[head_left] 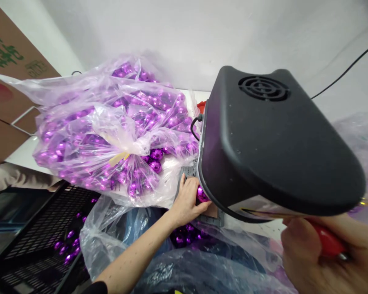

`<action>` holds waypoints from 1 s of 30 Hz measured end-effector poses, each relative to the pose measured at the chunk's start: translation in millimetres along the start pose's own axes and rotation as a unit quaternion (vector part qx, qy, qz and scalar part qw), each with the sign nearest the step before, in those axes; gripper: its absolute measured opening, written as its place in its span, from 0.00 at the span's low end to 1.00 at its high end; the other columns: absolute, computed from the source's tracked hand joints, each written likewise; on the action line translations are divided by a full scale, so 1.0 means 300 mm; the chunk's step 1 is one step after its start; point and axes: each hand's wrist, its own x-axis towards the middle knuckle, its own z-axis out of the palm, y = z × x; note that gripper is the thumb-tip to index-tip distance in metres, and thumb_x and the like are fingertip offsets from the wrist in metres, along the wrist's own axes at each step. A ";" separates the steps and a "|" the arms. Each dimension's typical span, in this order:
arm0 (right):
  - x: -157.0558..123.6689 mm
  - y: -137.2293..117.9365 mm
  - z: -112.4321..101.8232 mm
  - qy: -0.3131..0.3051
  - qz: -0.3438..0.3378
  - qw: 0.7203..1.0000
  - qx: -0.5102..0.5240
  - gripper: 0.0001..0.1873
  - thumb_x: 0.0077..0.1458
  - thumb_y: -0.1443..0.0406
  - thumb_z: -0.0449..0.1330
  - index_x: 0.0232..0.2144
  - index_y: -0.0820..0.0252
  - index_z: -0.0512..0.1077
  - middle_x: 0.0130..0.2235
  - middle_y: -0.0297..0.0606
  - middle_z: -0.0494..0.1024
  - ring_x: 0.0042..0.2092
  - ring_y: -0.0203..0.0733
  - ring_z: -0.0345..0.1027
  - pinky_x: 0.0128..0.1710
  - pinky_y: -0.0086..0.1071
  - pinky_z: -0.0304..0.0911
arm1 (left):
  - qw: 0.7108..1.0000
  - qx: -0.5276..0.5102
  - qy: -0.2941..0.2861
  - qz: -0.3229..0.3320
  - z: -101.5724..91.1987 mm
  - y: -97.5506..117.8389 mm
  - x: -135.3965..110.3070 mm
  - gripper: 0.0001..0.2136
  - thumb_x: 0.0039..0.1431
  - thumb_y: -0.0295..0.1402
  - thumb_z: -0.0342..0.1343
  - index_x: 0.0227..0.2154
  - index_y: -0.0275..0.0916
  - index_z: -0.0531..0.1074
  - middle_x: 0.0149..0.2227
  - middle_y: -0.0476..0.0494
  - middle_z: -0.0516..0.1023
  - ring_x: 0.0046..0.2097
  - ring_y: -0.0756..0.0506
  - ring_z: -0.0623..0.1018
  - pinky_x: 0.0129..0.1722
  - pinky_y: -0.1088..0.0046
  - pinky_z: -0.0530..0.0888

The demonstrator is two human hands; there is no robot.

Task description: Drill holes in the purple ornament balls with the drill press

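A shiny purple faceted ball [203,194] sits between the fingers and thumb of my left hand [185,203], which is closed on it. That hand rests at the grey base [216,219] of a black machine [279,139] with a round vent on top. Part of the ball is hidden behind the machine's housing. At the lower right, my right hand [313,257] is wrapped round a red handle [328,243] beside the machine. A knotted clear bag [110,134] full of similar purple balls lies left of the machine, with some balls showing at its edge.
Below the table edge, clear plastic sheeting [184,269] lies over my lap, with purple balls [184,237] in it. A black crate [33,245] at lower left holds several balls. A cardboard box [24,61] stands far left. A black cable [346,69] runs along the wall.
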 end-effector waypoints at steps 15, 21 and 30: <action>-0.034 0.037 0.003 -0.076 -0.084 0.993 0.020 0.05 0.59 0.68 0.56 0.35 0.65 0.70 0.35 0.36 0.73 0.39 0.27 0.68 0.37 0.22 0.63 | 1.000 -0.002 -0.009 0.001 -0.006 0.002 -0.004 0.19 0.58 0.38 0.60 0.52 0.42 0.69 0.52 0.41 0.75 0.57 0.37 0.72 0.71 0.44 0.45; -0.125 0.054 0.038 -0.042 -0.083 0.996 0.010 0.01 0.56 0.72 0.58 0.33 0.67 0.68 0.34 0.37 0.69 0.38 0.27 0.63 0.36 0.23 0.59 | 1.000 0.000 -0.011 0.002 -0.001 -0.003 -0.002 0.19 0.58 0.39 0.60 0.52 0.42 0.69 0.51 0.40 0.75 0.57 0.37 0.73 0.72 0.46 0.44; -0.170 0.062 0.079 0.002 -0.062 0.998 0.015 0.04 0.53 0.75 0.59 0.33 0.66 0.70 0.33 0.36 0.69 0.41 0.30 0.68 0.37 0.24 0.61 | 1.000 -0.011 -0.010 0.001 0.002 -0.010 -0.001 0.18 0.57 0.41 0.59 0.49 0.43 0.71 0.51 0.38 0.77 0.56 0.35 0.74 0.70 0.44 0.52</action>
